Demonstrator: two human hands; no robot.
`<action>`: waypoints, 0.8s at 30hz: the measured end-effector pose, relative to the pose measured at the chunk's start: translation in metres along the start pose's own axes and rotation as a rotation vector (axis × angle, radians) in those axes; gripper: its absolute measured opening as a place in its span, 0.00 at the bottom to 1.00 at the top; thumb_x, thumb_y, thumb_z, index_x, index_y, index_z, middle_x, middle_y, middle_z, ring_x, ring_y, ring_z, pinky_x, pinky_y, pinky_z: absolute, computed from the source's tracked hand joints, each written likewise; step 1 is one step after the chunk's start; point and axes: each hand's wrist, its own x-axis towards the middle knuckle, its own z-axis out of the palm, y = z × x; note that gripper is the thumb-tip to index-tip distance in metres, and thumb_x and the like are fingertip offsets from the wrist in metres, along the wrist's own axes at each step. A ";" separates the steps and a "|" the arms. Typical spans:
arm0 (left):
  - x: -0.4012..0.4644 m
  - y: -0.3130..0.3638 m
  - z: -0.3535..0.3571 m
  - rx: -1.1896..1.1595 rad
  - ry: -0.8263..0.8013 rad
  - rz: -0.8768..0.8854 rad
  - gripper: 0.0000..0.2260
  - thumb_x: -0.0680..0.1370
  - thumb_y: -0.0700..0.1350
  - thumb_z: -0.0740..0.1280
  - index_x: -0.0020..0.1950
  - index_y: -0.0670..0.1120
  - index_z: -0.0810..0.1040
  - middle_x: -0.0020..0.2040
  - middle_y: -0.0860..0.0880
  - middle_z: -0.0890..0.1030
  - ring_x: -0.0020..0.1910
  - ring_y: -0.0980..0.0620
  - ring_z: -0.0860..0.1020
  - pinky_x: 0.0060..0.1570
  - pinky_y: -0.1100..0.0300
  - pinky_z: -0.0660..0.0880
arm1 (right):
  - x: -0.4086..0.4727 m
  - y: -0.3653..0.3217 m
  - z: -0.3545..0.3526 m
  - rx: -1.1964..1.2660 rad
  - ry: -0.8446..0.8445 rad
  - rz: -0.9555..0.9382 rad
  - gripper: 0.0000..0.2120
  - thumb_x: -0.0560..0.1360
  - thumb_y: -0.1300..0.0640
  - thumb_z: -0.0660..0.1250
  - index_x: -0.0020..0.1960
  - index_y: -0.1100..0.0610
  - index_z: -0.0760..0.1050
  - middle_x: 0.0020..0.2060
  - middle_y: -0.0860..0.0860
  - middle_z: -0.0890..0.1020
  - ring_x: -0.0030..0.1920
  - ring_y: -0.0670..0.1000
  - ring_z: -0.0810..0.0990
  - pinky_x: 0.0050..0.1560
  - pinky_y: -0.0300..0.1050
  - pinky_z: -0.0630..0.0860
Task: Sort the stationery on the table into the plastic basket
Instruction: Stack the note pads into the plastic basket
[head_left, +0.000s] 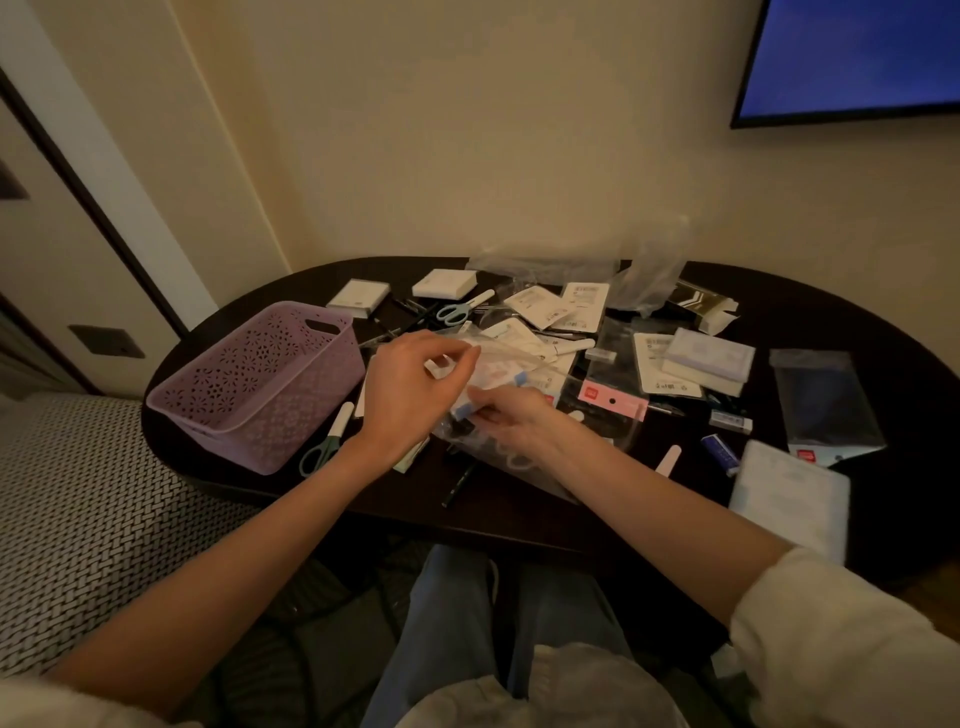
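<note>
A purple plastic basket stands at the left of the dark oval table; nothing shows inside it. Just right of it, my left hand pinches the upper edge of a clear plastic packet with white and blue items inside. My right hand grips the same packet's lower end, fingers curled round it. Green-handled scissors lie by the basket's near corner. A second pair of scissors lies farther back.
Loose stationery covers the table: white boxes, packets with barcodes, a notepad stack, a blue eraser, pens, clear bags. A white paper pad overhangs the near right edge. A patterned seat is at left.
</note>
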 end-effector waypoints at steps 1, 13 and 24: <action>0.001 0.000 0.000 0.003 -0.002 0.003 0.08 0.77 0.50 0.70 0.49 0.48 0.86 0.41 0.57 0.82 0.38 0.61 0.79 0.37 0.60 0.79 | 0.006 -0.001 0.003 0.012 0.022 -0.014 0.24 0.72 0.73 0.68 0.66 0.66 0.67 0.55 0.62 0.80 0.47 0.55 0.80 0.44 0.47 0.79; 0.015 0.000 -0.005 0.007 0.030 -0.004 0.09 0.77 0.50 0.69 0.50 0.48 0.85 0.39 0.58 0.81 0.36 0.62 0.79 0.37 0.61 0.78 | 0.047 -0.002 0.010 -0.099 0.091 -0.073 0.23 0.75 0.70 0.63 0.69 0.64 0.65 0.49 0.62 0.77 0.46 0.56 0.78 0.40 0.47 0.76; 0.027 -0.006 -0.022 0.046 0.133 -0.015 0.07 0.77 0.45 0.69 0.50 0.45 0.85 0.39 0.50 0.84 0.36 0.57 0.79 0.36 0.56 0.78 | 0.064 -0.010 0.038 -0.144 0.033 -0.023 0.18 0.77 0.68 0.63 0.67 0.66 0.68 0.54 0.61 0.77 0.42 0.53 0.77 0.21 0.38 0.75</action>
